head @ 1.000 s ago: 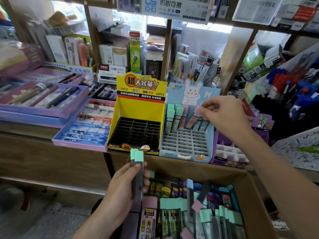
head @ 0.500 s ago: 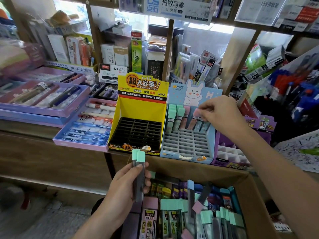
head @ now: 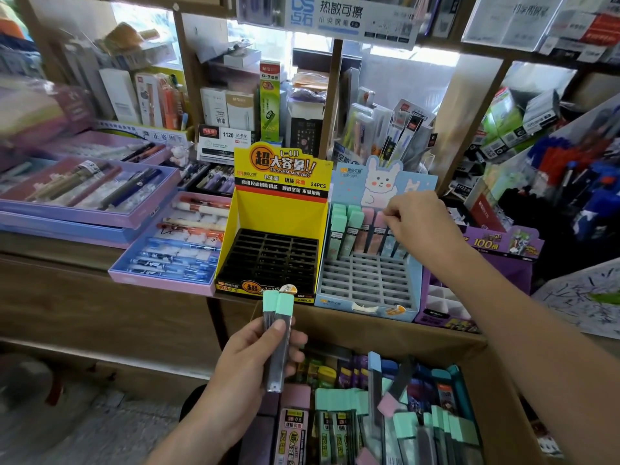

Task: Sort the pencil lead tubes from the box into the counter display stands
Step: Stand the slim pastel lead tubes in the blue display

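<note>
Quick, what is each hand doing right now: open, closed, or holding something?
Left hand: holds two green-capped tubes upright over the box.
Right hand: pinches the top of a pink-capped tube standing in the blue stand.

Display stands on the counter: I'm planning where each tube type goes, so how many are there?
3. The yellow stand sits left, slots empty; the blue rabbit stand in the middle, tubes in its back row; the purple stand right, partly hidden.

At six o'clock our left hand (head: 248, 374) held two green-capped tubes (head: 279, 344); at three o'clock our right hand (head: 419, 223) pinched a pink tube (head: 376, 236).
</note>
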